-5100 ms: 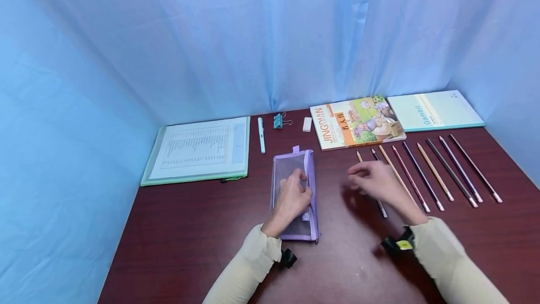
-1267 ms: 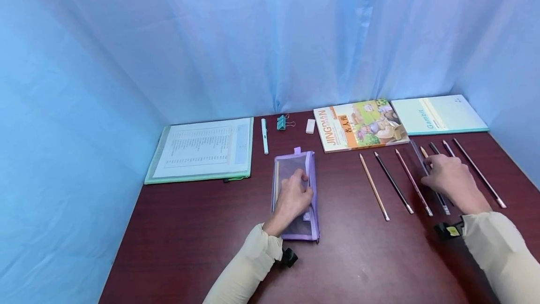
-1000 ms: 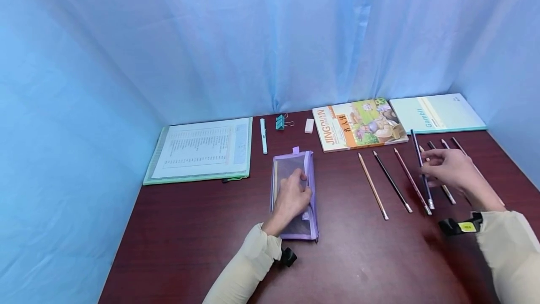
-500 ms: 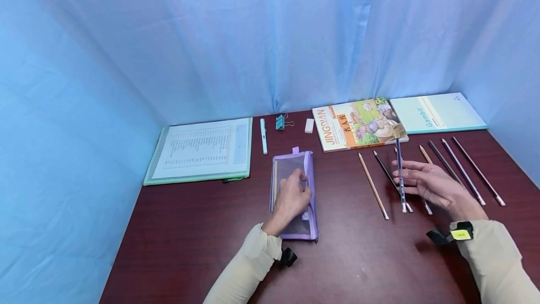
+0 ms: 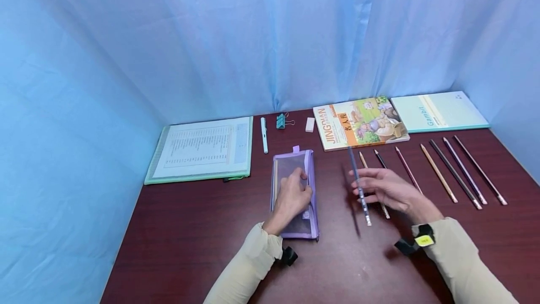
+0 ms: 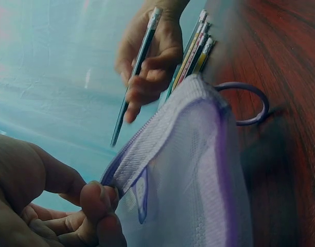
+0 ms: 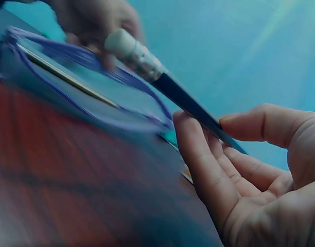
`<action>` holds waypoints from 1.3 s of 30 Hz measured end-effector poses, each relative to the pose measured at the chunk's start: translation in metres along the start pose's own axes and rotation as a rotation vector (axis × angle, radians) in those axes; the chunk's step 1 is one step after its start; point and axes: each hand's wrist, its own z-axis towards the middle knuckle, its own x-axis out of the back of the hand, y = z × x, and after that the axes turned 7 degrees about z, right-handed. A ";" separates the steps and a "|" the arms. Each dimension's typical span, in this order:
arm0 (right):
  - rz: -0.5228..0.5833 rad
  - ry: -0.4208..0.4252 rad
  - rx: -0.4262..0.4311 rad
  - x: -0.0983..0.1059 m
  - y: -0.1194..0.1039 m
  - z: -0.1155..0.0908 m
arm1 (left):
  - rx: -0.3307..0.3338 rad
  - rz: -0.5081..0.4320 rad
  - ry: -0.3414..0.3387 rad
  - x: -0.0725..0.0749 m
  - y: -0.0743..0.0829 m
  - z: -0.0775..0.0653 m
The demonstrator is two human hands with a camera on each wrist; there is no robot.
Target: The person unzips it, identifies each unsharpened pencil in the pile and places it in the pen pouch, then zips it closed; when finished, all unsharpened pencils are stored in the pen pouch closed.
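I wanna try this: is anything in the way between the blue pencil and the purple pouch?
Nothing visible: in the head view, only bare table lies between the blue pencil in the right hand and the purple pouch. The left hand pinches the pouch's edge, and the right wrist view shows its mouth open.

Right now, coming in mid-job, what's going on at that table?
A person is working with a purple mesh pouch and pencils. The left hand pinches the edge of the pouch, whose mouth is open, with a light-coloured pencil visible inside. The right hand holds a dark blue pencil above the table, just to the right of the pouch and not in it. Seven more pencils lie side by side on the right.
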 end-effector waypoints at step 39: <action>-1.171 0.673 0.175 0.002 -0.047 -0.038 | 0.014 -0.035 -0.017 0.001 0.001 0.000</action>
